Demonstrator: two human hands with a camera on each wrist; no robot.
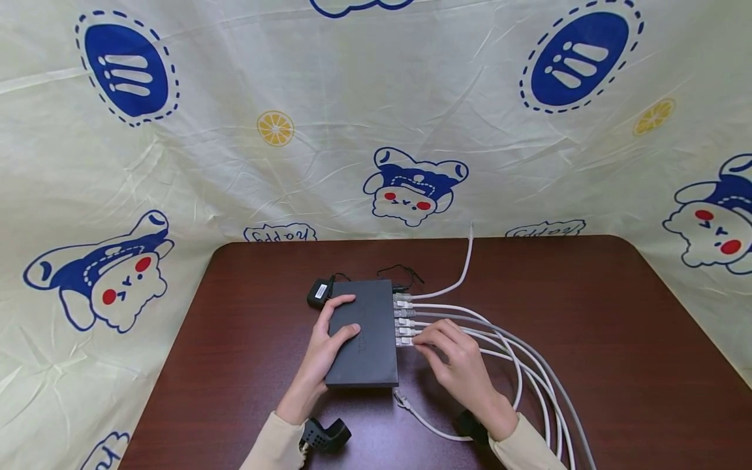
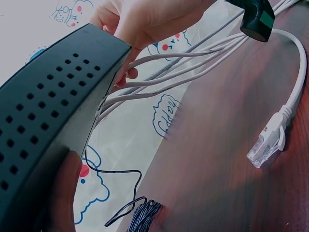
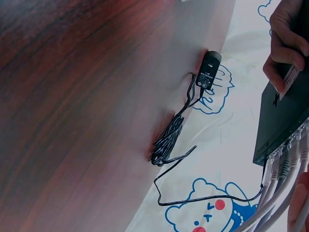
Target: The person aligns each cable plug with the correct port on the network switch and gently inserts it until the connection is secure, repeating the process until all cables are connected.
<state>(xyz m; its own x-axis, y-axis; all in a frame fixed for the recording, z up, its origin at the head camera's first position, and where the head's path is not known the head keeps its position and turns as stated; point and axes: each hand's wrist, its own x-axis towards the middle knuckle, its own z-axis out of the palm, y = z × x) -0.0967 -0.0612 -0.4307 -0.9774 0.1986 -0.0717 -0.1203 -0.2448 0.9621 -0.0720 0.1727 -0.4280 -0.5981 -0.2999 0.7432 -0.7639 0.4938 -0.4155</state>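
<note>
A dark grey network switch [image 1: 367,333] lies flat on the brown table [image 1: 587,326]. My left hand [image 1: 343,320] grips its left side, fingers curled over the top and thumb against the vented side [image 2: 43,111]. Several white and grey network cables [image 1: 505,339] are plugged into its right face. My right hand [image 1: 420,343] has its fingertips curled at the nearest plugged-in connector [image 1: 405,341]; the pinch itself is hidden. One loose cable plug [image 1: 402,397] [image 2: 264,144] lies on the table in front of the switch.
A black power adapter [image 1: 319,293] [image 3: 208,70] sits behind the switch's left corner, and its thin black cord [image 3: 166,140] is bundled at the table's far edge. A printed cloth backdrop [image 1: 376,130] hangs behind and beside the table. The cables trail off the near right edge.
</note>
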